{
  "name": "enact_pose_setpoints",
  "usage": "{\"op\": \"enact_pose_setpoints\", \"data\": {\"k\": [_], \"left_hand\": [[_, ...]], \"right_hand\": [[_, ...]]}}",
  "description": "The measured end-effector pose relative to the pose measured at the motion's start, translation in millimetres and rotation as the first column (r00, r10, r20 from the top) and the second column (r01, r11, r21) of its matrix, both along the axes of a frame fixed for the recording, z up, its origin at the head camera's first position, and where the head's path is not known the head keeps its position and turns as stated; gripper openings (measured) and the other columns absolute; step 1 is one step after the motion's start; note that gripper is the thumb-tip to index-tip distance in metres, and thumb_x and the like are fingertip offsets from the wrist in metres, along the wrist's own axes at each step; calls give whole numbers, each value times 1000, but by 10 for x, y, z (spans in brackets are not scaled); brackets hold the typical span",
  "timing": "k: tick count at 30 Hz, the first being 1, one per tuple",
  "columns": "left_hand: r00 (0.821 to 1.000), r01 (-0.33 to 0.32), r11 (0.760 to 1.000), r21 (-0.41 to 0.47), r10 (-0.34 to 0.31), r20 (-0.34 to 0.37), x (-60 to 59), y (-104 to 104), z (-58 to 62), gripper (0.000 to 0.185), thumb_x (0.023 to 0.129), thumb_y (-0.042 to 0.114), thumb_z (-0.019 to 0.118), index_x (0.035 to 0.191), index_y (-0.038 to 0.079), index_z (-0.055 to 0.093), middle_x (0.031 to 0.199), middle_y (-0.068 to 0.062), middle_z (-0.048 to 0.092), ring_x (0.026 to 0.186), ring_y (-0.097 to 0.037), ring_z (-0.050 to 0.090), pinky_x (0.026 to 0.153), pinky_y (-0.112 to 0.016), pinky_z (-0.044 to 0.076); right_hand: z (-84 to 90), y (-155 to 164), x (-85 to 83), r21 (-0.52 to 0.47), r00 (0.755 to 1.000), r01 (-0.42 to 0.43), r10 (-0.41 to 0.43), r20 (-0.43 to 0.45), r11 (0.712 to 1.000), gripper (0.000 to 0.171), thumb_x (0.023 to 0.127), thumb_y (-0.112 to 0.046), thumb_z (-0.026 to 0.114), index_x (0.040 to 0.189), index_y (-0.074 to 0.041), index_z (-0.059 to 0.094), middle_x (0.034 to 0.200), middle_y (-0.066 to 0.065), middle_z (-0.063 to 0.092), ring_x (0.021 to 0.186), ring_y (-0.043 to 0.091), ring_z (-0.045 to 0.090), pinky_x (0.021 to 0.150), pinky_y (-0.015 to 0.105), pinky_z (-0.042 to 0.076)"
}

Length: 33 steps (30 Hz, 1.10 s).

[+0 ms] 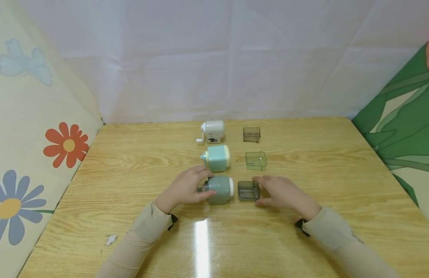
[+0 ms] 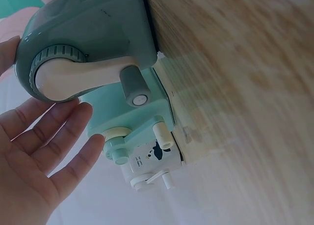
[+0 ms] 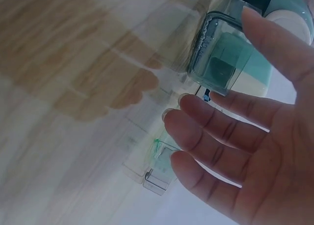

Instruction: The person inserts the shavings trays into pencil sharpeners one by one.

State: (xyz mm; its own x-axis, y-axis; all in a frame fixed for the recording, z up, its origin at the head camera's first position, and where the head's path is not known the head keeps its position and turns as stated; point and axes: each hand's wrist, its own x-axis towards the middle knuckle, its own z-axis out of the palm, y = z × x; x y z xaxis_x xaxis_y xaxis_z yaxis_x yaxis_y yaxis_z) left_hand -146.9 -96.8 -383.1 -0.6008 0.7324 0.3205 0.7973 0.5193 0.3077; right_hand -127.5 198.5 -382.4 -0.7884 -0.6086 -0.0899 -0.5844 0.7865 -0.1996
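Note:
A dark green pencil sharpener (image 1: 219, 190) with a beige crank stands on the table. My left hand (image 1: 189, 186) holds it at the crank end, thumb on the near side and fingers on the far side; in the left wrist view its other fingers are spread beside the crank (image 2: 78, 75). To the right of this sharpener lies a smoky clear shavings drawer (image 1: 248, 191). My right hand (image 1: 284, 194) pinches the drawer's right end between thumb and index finger, the remaining fingers extended in the right wrist view. A small gap separates drawer and sharpener.
Behind stand a mint green sharpener (image 1: 217, 158) and a white sharpener (image 1: 214, 131), cranks to the left. Beside them lie a green clear drawer (image 1: 256, 160) and a brownish clear drawer (image 1: 251, 134). A white scrap (image 1: 111, 240) lies at front left.

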Motion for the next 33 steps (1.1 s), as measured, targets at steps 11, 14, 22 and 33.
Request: {"op": "enact_pose_setpoints", "data": {"k": [11,14,22,33], "left_hand": [[1000,2,1000,-1,-2,14,11,-2,-15,45,81,39,66,105,1,61,97,-5,61,82,-13,56,71,-23,50],[1000,-3,1000,-3,3,12,16,-5,-13,45,80,39,67,105,2,61,97,-6,61,82,-13,56,70,-23,50],[1000,1,1000,4,-1,2,24,-6,-12,45,81,38,66,105,1,61,97,-6,61,83,-14,56,71,-23,50],[1000,7,1000,18,-7,-14,13,-11,-26,45,80,38,67,104,1,61,96,-6,61,81,-13,56,69,-22,49]], "right_hand": [[-29,-64,8,-1,1000,-5,5,-12,1000,68,74,-40,72,123,3,51,113,22,59,96,34,59,80,46,50],[-38,-91,6,4,1000,-8,8,-11,1000,69,75,-41,71,124,3,51,113,22,59,96,34,59,80,46,50],[-30,-158,11,17,1000,-12,13,-17,1000,68,76,-41,70,125,2,50,113,23,58,96,35,59,78,47,50],[-47,-235,-1,-4,999,-46,46,-22,999,69,77,-40,70,124,5,49,114,23,58,97,34,59,80,44,50]]}}
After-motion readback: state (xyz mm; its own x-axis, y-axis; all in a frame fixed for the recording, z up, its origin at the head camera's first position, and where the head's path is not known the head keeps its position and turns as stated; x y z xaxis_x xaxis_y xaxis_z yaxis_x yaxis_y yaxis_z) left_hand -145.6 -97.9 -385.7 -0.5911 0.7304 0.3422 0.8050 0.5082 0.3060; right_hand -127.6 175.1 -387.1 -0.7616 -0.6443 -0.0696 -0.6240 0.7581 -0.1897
